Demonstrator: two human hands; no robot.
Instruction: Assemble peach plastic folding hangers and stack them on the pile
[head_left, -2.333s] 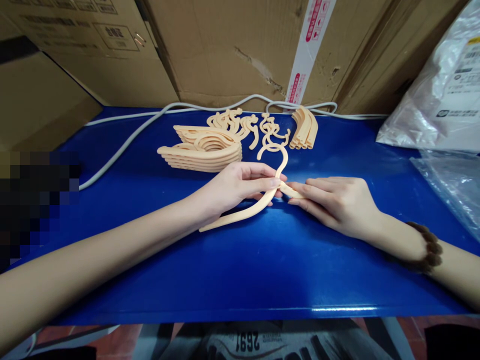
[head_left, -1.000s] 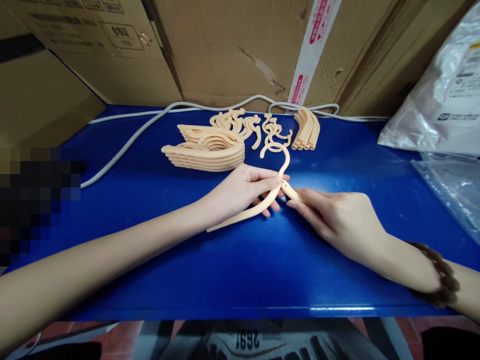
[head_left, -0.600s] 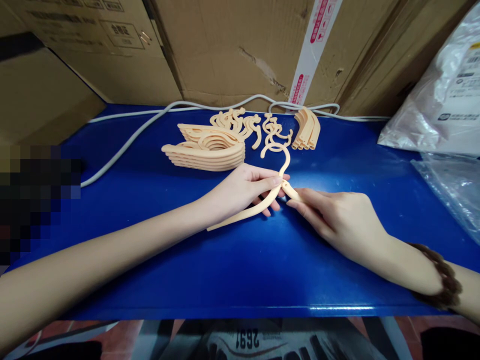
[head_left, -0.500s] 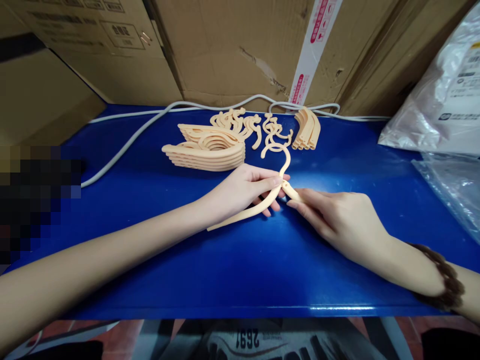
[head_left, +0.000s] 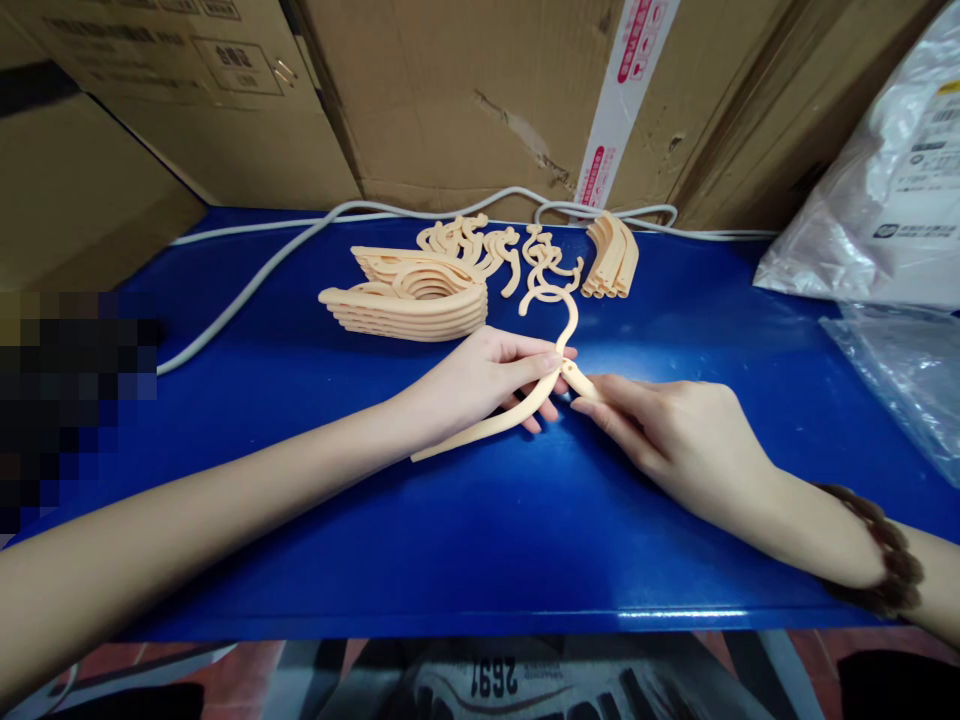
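My left hand [head_left: 510, 372] pinches a cream plastic clothes hanger piece [head_left: 534, 402] just below its curved hook [head_left: 568, 318]. One long arm of this piece slopes down to the left beneath that hand. My right hand [head_left: 679, 425] grips a cream hanger arm [head_left: 577, 380] between thumb and fingers; much of it is hidden in the hand. The upper end of this arm, with a small hole in it, meets the hook piece at my left fingertips. Whether the two are joined cannot be made out.
Behind my hands on the blue table [head_left: 480, 540] lie stacked hanger parts [head_left: 412, 315], loose hooks [head_left: 551, 262] and a bundle of curved arms [head_left: 611, 258]. A white cable [head_left: 274, 268] runs along the back by cardboard boxes [head_left: 465, 100]. Plastic bags [head_left: 862, 230] lie at right.
Both hands keep the same grip on the hanger parts. The whole view has shifted very slightly; nothing else visibly differs.
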